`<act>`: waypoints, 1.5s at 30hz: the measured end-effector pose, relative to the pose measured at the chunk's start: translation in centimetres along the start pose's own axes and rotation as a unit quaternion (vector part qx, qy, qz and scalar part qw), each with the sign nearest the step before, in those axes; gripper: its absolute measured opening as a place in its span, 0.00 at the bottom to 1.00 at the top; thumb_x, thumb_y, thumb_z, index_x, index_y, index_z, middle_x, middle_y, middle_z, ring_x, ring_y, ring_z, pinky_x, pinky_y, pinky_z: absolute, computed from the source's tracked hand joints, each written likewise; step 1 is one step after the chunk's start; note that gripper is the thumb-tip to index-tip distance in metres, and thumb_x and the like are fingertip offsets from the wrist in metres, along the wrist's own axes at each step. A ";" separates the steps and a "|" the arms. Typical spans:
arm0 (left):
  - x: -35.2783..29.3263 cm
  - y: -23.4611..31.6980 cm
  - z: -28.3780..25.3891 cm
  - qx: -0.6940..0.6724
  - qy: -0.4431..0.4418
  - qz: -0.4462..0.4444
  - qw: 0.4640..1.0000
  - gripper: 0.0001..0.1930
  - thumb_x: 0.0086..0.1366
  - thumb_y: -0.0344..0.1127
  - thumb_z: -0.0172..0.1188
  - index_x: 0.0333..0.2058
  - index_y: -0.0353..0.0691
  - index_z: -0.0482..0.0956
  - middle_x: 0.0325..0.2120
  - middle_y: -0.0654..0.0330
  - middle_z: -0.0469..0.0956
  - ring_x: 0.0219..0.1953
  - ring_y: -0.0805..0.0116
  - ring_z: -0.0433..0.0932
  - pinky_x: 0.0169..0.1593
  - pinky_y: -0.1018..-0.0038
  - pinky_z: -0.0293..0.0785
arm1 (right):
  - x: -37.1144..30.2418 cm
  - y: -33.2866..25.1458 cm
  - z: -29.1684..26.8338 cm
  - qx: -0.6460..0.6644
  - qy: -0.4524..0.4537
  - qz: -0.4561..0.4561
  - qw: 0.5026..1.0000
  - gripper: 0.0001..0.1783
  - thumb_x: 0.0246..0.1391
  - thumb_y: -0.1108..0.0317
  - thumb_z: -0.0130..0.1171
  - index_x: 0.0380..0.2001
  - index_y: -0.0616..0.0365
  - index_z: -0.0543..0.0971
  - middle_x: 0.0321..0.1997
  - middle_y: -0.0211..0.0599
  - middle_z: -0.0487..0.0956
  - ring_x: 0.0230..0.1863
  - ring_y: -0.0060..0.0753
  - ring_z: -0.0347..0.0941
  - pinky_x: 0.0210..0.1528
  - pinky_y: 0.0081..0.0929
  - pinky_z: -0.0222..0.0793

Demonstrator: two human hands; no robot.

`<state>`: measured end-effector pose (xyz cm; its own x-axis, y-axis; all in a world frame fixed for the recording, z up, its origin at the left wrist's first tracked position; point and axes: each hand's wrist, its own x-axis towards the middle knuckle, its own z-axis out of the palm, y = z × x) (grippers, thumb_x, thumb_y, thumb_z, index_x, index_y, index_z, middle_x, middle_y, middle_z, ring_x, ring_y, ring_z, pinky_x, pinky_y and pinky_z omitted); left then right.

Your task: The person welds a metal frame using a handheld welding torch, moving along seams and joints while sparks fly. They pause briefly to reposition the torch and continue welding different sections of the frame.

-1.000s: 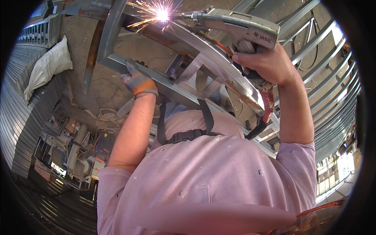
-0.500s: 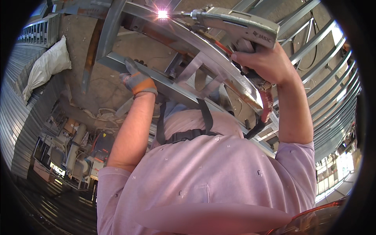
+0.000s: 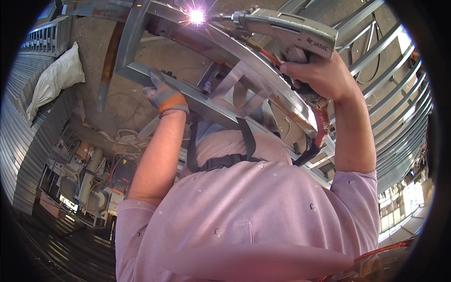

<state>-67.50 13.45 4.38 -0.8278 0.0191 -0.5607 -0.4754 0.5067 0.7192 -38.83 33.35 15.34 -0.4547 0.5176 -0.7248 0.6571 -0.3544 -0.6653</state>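
In my bare right hand (image 3: 324,77) is a grey handheld welding gun (image 3: 289,30), its fingers wrapped round the grip. A red-and-black cable (image 3: 321,127) hangs from the grip's lower end. The gun's nozzle points left, and a bright spark (image 3: 196,17) glows at its tip, on the far bar of a metal frame (image 3: 211,109). That glare hides the exact contact spot. My left hand (image 3: 168,97), in a grey and orange glove, is closed round the frame's near bar, close to its left corner.
Long metal bars (image 3: 385,70) run in rows at the right. A white sack (image 3: 58,77) lies at the left beside corrugated metal sheeting (image 3: 19,122). Machines and tools (image 3: 89,183) stand at lower left. A rusty strip (image 3: 109,66) lies on the floor beyond the frame's corner.
The welding gun and its spark have shifted slightly to the right along the far bar, with my right hand. The spark throws more streaks now. My left hand stays on the near bar.
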 end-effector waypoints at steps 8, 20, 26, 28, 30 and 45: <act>0.0 0.1 0.1 -0.001 0.005 0.008 1.000 0.28 0.70 0.57 0.67 0.51 0.37 0.74 0.44 0.55 0.80 0.44 0.63 0.80 0.48 0.64 0.80 | -0.2 0.4 0.1 0.010 0.014 -0.015 1.000 0.21 0.50 0.63 0.72 0.46 0.62 0.84 0.36 0.31 0.84 0.37 0.23 0.74 0.44 0.29 0.76; -0.2 0.2 -0.1 0.012 -0.005 0.003 1.000 0.30 0.70 0.58 0.67 0.53 0.36 0.72 0.45 0.55 0.80 0.44 0.61 0.80 0.49 0.63 0.80 | -0.6 -0.4 -0.1 0.003 -0.002 0.004 1.000 0.23 0.51 0.64 0.73 0.49 0.63 0.83 0.38 0.33 0.85 0.37 0.22 0.76 0.43 0.28 0.77; -0.5 0.4 0.1 0.015 -0.001 0.017 1.000 0.29 0.70 0.57 0.68 0.53 0.37 0.73 0.46 0.56 0.79 0.45 0.62 0.79 0.49 0.64 0.79 | -0.9 0.5 0.4 0.029 0.021 -0.037 0.999 0.23 0.52 0.64 0.72 0.50 0.63 0.83 0.38 0.33 0.85 0.37 0.23 0.76 0.43 0.28 0.77; -0.5 0.4 0.0 0.012 -0.003 0.013 1.000 0.29 0.70 0.57 0.67 0.53 0.37 0.73 0.46 0.56 0.79 0.45 0.62 0.79 0.49 0.64 0.80 | -1.1 0.4 0.4 0.007 0.028 -0.024 0.999 0.23 0.51 0.64 0.72 0.50 0.63 0.83 0.38 0.32 0.85 0.37 0.23 0.76 0.43 0.28 0.77; -0.3 0.1 0.0 -0.004 -0.005 0.012 1.000 0.29 0.70 0.57 0.67 0.52 0.37 0.73 0.46 0.56 0.79 0.45 0.63 0.79 0.49 0.64 0.80 | -1.1 0.2 0.4 -0.003 0.031 -0.024 0.999 0.23 0.51 0.64 0.72 0.50 0.63 0.83 0.37 0.33 0.85 0.37 0.23 0.77 0.43 0.29 0.77; 0.0 0.0 -0.1 0.005 -0.005 0.006 1.000 0.27 0.68 0.56 0.69 0.52 0.41 0.72 0.45 0.57 0.78 0.45 0.60 0.80 0.48 0.59 0.80 | -1.1 0.4 0.6 0.009 0.032 -0.037 0.999 0.22 0.52 0.64 0.71 0.49 0.62 0.83 0.35 0.31 0.83 0.35 0.22 0.76 0.41 0.28 0.76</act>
<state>-67.53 13.33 4.38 -0.8308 0.0332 -0.5556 -0.4623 0.5148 0.7220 -38.45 32.13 15.77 -0.4624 0.5909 -0.6611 0.6119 -0.3270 -0.7202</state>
